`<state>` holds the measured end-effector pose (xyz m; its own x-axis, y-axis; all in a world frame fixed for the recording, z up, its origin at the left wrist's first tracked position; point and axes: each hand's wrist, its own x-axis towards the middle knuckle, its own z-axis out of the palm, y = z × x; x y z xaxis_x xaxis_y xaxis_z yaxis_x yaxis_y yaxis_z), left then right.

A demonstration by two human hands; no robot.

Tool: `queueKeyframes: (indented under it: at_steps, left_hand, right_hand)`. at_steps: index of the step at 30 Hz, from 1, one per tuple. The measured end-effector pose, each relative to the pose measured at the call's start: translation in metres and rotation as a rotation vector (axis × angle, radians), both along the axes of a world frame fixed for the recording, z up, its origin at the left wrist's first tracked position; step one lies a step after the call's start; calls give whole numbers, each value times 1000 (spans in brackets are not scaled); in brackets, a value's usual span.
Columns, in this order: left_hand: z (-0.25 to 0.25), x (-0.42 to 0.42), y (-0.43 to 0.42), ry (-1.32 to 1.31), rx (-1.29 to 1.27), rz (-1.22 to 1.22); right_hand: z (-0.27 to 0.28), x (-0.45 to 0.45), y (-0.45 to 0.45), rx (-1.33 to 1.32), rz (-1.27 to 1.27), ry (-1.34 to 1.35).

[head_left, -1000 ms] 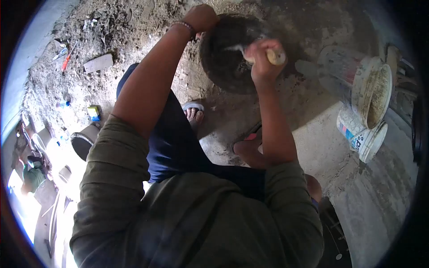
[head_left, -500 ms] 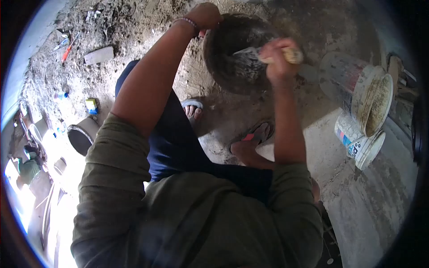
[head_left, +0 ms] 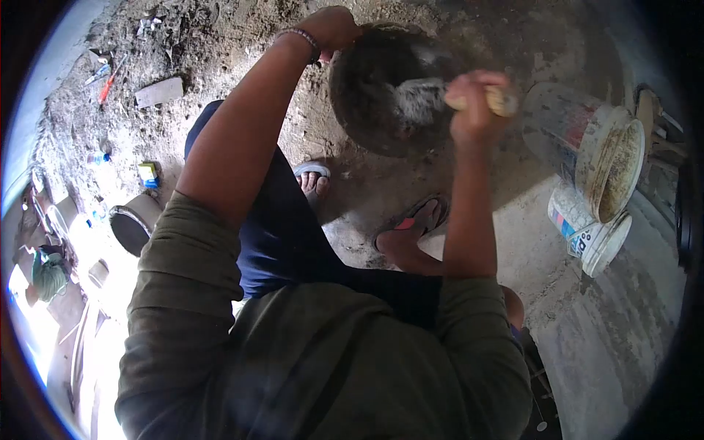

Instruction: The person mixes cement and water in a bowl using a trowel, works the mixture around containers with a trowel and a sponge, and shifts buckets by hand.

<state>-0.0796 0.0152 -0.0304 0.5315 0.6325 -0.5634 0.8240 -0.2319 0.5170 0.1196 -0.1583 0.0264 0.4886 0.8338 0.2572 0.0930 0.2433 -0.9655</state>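
A round dark basin [head_left: 350,121] rests on the ground in front of me, with a grey mix [head_left: 416,103] in it. My left hand [head_left: 334,29], with a beaded bracelet at the wrist, is closed on the basin's left rim; its fingertips are mostly hidden. Over the right side of the basin, my right hand [head_left: 477,103] grips the pale wooden handle of a trowel [head_left: 504,103]. The trowel's blade points left into the basin and is blurred against the mix.
To the right, a clear mortar-stained bucket [head_left: 561,128] lies beside a white printed bucket [head_left: 587,231]. On the left are a grey block [head_left: 160,92], a red-handled screwdriver [head_left: 107,89], a small yellow-and-blue pack [head_left: 149,174] and a dark-mouthed bucket [head_left: 136,224]. My sandalled feet flank the space below the basin.
My right hand has moved a little to the right with the trowel. The grey mix shows as a larger pale patch. My left hand stays at the rim.
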Motion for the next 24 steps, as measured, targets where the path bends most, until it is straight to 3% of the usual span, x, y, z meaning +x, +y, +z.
queueKeyframes:
  at_steps: [3, 4, 5, 8, 11, 14, 15, 16, 17, 18, 19, 20, 21, 23, 24]
  left_hand:
    - [16, 1, 2, -18, -46, 23]
    - [14, 2, 3, -3, -35, 10]
    - [12, 4, 3, 12, -26, -2]
    - [-11, -7, 8, -14, 84, -134]
    - [-57, -28, 24, -308, 794, -772]
    - [17, -1, 0, 33, -92, -58]
    - [16, -2, 4, 88, -84, -169]
    - [21, -5, 4, 76, -129, -111]
    - [23, -9, -1, 67, -190, -58]
    - [28, -10, -4, 56, -245, -9]
    - [29, -15, 0, 22, -192, -175]
    - [30, -16, -3, 60, -236, -114]
    - [33, -13, -2, 92, -267, -63]
    - [43, -10, 1, 100, -240, 17]
    - [37, -13, 1, 98, -221, -55]
  right_hand:
    - [17, 12, 16, 46, -19, 119]
    - [14, 3, 24, 39, -76, -19]
    - [6, -14, 38, 27, -131, -156]
    - [-63, -31, 39, -25, -121, -134]
    - [-57, -30, 25, -60, -36, 166]
    - [-22, -4, 13, 25, 84, 255]
    - [-6, -3, 18, 82, 90, 212]
    - [3, -2, 22, 131, 91, 176]
    - [-1, 0, 28, 217, 153, 327]
    - [-7, -9, 32, 147, 64, 237]
    - [-13, -26, 38, 80, -25, 145]
    - [-20, -36, 44, 11, -115, 51]
    - [-79, -35, 36, -20, -112, -78]
    - [-67, -34, 28, 65, -75, -15]
    - [-58, -39, 7, 75, -61, 27]
